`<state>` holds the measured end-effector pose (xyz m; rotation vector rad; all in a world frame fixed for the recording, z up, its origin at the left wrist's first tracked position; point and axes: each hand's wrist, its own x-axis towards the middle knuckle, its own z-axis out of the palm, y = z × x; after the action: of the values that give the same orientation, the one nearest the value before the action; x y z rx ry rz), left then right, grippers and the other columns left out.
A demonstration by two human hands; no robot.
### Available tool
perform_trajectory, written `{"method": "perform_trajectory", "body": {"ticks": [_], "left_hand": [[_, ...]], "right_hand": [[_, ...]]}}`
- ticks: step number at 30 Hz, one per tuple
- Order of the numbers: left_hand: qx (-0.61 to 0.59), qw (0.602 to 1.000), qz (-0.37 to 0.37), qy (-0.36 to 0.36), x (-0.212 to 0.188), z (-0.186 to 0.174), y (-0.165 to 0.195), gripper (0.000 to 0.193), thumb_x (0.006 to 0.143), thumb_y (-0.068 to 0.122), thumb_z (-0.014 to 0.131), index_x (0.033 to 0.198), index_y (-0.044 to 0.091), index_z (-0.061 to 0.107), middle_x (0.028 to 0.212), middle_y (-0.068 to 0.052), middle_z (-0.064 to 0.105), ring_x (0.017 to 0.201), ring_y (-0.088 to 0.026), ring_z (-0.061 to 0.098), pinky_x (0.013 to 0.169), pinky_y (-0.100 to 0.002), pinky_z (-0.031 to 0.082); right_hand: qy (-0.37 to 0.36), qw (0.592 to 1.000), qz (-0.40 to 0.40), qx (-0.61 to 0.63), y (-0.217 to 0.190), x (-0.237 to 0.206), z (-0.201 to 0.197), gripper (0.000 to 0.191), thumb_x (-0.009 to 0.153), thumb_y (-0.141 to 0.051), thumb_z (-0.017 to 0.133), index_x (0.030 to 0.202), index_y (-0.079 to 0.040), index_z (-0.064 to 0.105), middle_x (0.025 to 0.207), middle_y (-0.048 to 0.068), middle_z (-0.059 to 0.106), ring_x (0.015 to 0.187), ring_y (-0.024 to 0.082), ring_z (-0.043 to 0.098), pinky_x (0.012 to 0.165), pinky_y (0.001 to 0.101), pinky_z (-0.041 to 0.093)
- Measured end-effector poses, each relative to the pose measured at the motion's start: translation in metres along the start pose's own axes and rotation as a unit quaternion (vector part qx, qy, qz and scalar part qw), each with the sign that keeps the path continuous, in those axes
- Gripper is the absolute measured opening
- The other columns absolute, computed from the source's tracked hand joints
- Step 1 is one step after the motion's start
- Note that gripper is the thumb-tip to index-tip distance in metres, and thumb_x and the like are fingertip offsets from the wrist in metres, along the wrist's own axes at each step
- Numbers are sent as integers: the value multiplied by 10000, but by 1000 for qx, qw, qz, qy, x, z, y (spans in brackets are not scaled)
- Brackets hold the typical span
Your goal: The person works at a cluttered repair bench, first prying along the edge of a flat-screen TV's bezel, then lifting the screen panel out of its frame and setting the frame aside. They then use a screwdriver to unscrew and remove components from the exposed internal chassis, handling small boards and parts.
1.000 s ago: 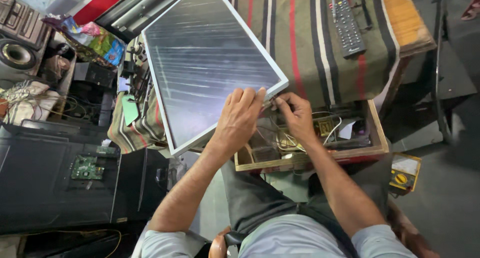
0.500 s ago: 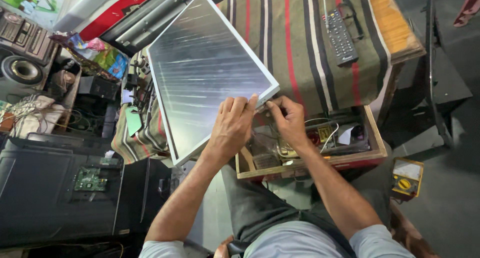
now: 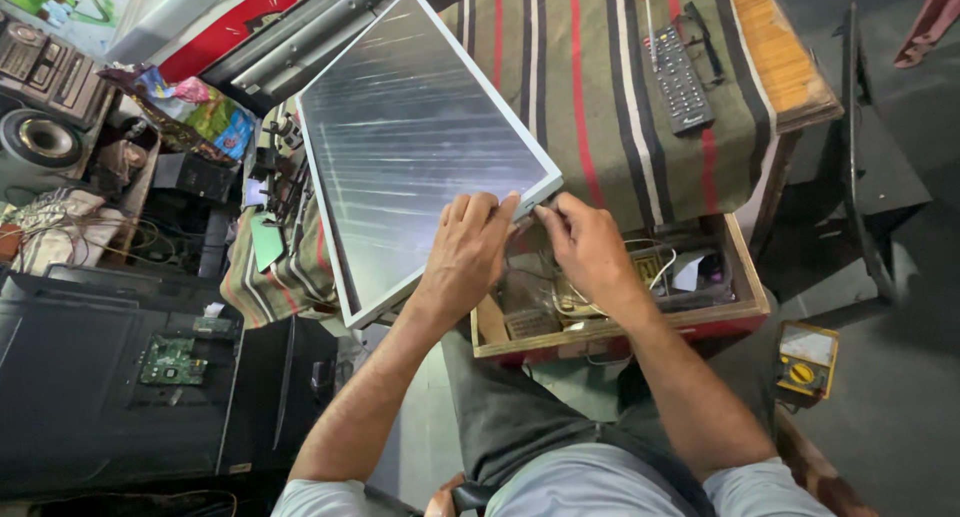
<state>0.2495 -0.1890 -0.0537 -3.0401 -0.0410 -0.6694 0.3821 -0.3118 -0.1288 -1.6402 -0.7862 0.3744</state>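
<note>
Since the earlier frame, the display panel (image 3: 415,147) has swung slightly, its near corner now over the open wooden drawer (image 3: 620,322). Left hand (image 3: 470,252) lies on the panel's near edge; right hand (image 3: 590,247) pinches the corner, both hands close together. Risk: much of the panel overhangs the striped table cloth (image 3: 600,87); uneven corner force could flex or crack it, or let it slide off.

Remote control (image 3: 680,80) and screwdriver (image 3: 648,7) upper right on my striped surface (image 3: 600,97). Yellow multimeter (image 3: 806,357) on floor lower right. Green circuit board (image 3: 172,361) lower left, speaker (image 3: 40,139) far left.
</note>
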Motion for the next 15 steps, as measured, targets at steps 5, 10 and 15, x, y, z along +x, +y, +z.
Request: {"method": "perform_trajectory", "body": {"ticks": [5,10,15], "left_hand": [[2,1000,-9,-27,4,0,4,449,886,61,663,1331,15,627,1090,-134,563,1015,-323,541,889,-440,443],[-10,999,-26,-37,8,-6,3,438,856,33,655,1294,20,655,1113,-134,584,1025,-328,562,904,-434,471],[-57,996,-57,27,-9,-13,-9,342,903,90,723,1236,38,666,1155,-146,611,1068,-338,585,930,-440,475]], "right_hand": [[7,993,-59,-103,-3,-1,-5,200,1006,-248,626,1016,-56,682,776,262,644,794,472,621,607,536,473],[-60,978,-54,-191,1,6,-19,298,1023,-344,603,946,-65,672,789,239,670,798,473,639,655,572,481],[-83,946,-97,-299,16,19,-57,324,1017,-357,619,903,-60,676,795,211,691,794,451,645,660,558,473]]}}
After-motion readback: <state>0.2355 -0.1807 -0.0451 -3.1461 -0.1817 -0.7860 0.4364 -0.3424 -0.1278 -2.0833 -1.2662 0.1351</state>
